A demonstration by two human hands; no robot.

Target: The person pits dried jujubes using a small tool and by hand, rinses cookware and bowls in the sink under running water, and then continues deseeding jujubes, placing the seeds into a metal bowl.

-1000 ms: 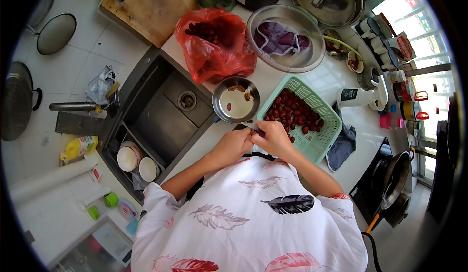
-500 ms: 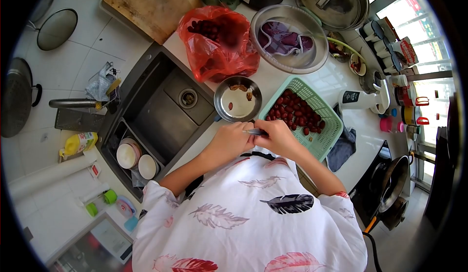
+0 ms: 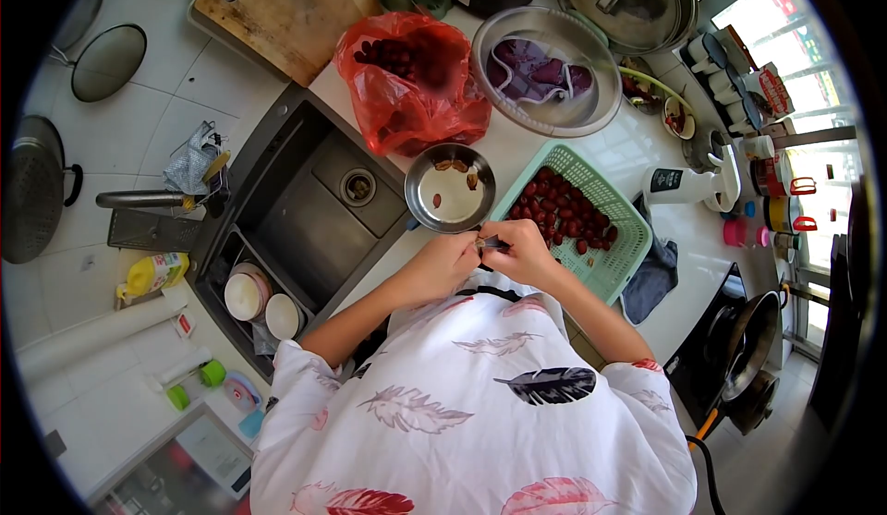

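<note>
My right hand (image 3: pixel 520 251) is closed around a small knife (image 3: pixel 496 242), its metal blade partly hidden by the fingers. Close against it, my left hand (image 3: pixel 445 266) has its fingers pinched together; whatever they hold is hidden. Both hands are low in front of my body, just below a steel bowl (image 3: pixel 450 229). A few split brown-red date pieces (image 3: pixel 472 181) lie inside that bowl. To the right of the hands, a pale green basket (image 3: pixel 626 258) contains many whole red dates (image 3: pixel 562 208).
A dark sink (image 3: pixel 305 178) with bowls (image 3: pixel 243 295) in its side basin is on the left. Beyond are a red plastic bag (image 3: pixel 416 109) of dark red fruit, a large metal basin (image 3: pixel 605 113) and a cutting board (image 3: pixel 286 16). A spray bottle (image 3: pixel 679 185) stands right.
The knife has turned a little in my right hand and its blade shows at a different angle. My hands have shifted only slightly; the bowl's contents look the same.
</note>
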